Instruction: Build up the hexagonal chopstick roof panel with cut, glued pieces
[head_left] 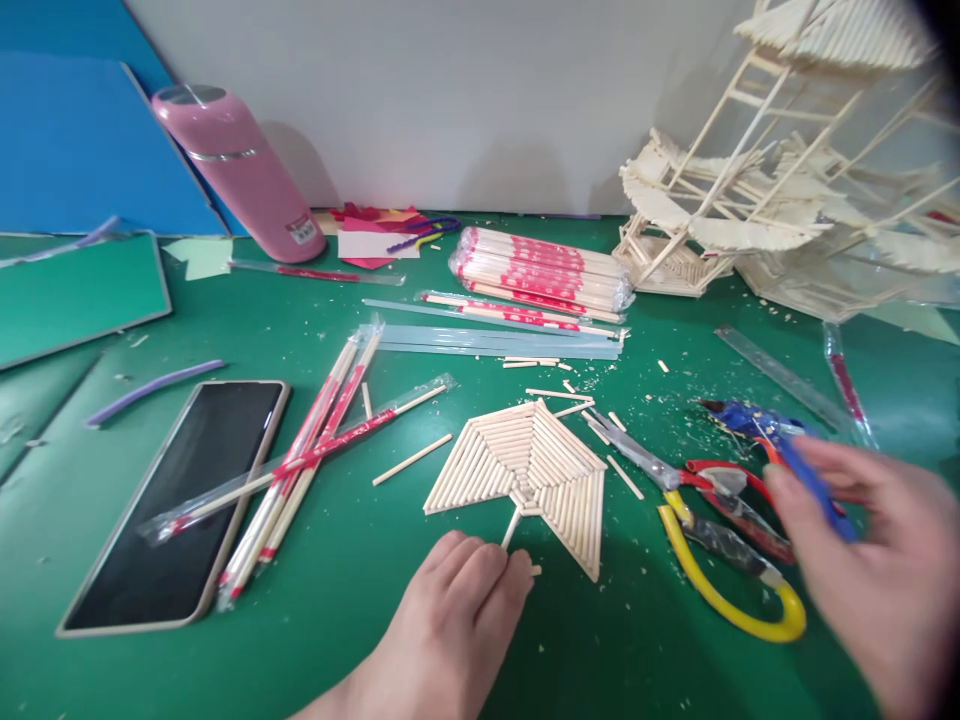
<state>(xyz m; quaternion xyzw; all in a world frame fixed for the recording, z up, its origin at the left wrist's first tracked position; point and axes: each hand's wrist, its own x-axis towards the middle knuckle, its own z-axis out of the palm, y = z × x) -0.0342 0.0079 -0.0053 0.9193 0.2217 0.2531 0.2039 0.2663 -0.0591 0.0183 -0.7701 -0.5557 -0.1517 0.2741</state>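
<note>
A green tabletop (337, 620) runs back to a pale wall, with a blue board leaning at its far left corner. Near the front edge, at the middle, lies a fan-shaped panel (525, 470) of pale sticks glued side by side in angled rows that meet at a centre seam, with one short stick (511, 527) jutting from its near edge. The left hand (450, 620) rests palm down just before it, fingertips pinching that short stick. The right hand (885, 560), blurred, hovers near the right edge, fingers curled about a blue glue gun (772, 435) above yellow-handled scissors (720, 590). A phone (187, 500) lies toward the left edge.
</note>
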